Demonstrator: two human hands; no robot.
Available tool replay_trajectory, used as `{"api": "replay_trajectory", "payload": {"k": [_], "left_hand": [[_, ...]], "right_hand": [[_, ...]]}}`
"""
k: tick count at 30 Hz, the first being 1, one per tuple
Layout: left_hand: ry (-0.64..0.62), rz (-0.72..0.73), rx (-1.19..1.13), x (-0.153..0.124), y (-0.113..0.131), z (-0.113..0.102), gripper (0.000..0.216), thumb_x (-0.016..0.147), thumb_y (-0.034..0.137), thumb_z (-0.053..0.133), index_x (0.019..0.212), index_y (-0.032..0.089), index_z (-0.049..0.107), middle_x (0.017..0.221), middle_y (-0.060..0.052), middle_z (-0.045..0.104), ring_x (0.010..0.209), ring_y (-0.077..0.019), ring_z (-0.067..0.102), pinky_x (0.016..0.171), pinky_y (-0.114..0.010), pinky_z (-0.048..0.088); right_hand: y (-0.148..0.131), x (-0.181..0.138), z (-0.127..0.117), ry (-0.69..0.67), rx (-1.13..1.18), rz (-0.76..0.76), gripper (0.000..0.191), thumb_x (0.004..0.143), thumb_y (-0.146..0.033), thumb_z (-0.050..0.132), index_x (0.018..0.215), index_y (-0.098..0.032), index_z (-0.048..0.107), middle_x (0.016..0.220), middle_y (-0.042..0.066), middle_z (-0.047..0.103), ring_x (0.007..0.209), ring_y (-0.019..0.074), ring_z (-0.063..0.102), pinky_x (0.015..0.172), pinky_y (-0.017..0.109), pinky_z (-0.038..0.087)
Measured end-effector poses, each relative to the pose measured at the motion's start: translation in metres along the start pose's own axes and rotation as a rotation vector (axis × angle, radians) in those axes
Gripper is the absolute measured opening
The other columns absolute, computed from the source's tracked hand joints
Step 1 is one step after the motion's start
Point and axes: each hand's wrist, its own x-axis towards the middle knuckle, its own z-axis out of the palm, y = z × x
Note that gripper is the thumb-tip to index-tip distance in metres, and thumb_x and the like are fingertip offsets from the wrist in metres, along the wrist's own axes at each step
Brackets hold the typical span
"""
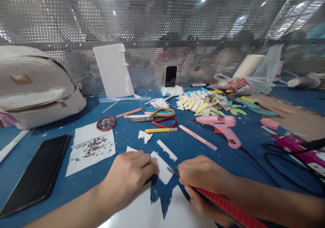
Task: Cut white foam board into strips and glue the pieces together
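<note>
My right hand (203, 173) grips a craft knife (225, 206) with a red ribbed handle. The knife's blade tip touches or sits just beside the right edge of a small white card piece (162, 170). With curled fingers, my left hand (133, 172) pins that piece to the table from its left side. Below both hands lies a larger white sheet (142, 209) with a jagged notch cut into its upper edge. A thin white offcut strip (167, 150) and a ragged white scrap (145, 137) lie just beyond.
Scissors (154, 118) and several markers (161, 130) lie ahead on the blue table (127, 140). A pink glue gun (220, 124) is right, near heaped paper strips (203, 102). Left are a black phone (38, 170), beads on paper (93, 150) and a backpack (35, 89).
</note>
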Motion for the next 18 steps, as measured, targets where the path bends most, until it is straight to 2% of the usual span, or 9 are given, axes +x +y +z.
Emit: {"api": "replay_trajectory", "payload": {"k": [9,18], "left_hand": [[-0.010,0.008,0.010,-0.001,0.000,-0.001,0.013,0.095,0.026,0.052,0.095,0.019,0.063,0.081,-0.002,0.067,0.066,-0.0225,0.060,0.052,-0.033,0.041],[0.032,0.014,0.028,0.000,0.001,0.000,0.014,0.096,0.026,0.050,0.092,0.019,0.062,0.078,-0.001,0.065,0.064,-0.0203,0.058,0.051,-0.031,0.037]], "right_hand": [[-0.004,-0.008,0.000,0.017,-0.151,0.011,0.020,0.076,-0.008,0.040,0.071,-0.023,0.028,0.060,-0.003,0.044,0.052,0.0121,0.038,0.051,0.028,0.024],[0.001,-0.026,0.009,0.034,-0.136,-0.063,0.025,0.067,-0.003,0.044,0.074,-0.022,0.029,0.062,-0.005,0.043,0.052,0.0104,0.036,0.051,0.026,0.023]]}}
